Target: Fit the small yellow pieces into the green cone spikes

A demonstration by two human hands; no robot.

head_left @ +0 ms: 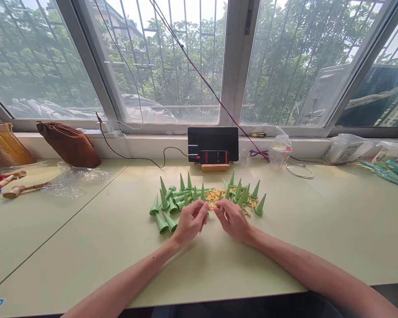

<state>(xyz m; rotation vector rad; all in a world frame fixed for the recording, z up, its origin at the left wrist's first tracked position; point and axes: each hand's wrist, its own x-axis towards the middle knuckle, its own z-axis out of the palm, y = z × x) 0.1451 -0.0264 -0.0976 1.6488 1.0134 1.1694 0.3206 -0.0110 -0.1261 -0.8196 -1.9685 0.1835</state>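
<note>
Your left hand (190, 221) and right hand (232, 221) meet at the fingertips over the table (305, 229), thumbs and fingers pinched around a small amber piece (212, 206). Both hands closed on it; fine detail of the piece too small to read. Your other fingers are curled in.

Just beyond your fingertips: a loose heap of small yellow pieces (215, 194), some of them spilling to the far side of your right hand. Green cones (260, 206) stand tips up beyond both hands and to the right of your right hand. Left of your left hand, just beside it, two tipped-over cones (162, 224) lie with wide ends toward you. Slim green stems (185, 201) lie beyond that hand, among the cones.

Farther out, straight ahead of your hands: a lit phone (214, 157) leaning before a dark tablet (213, 138). Well to the left, a brown pouch (69, 145).
</note>
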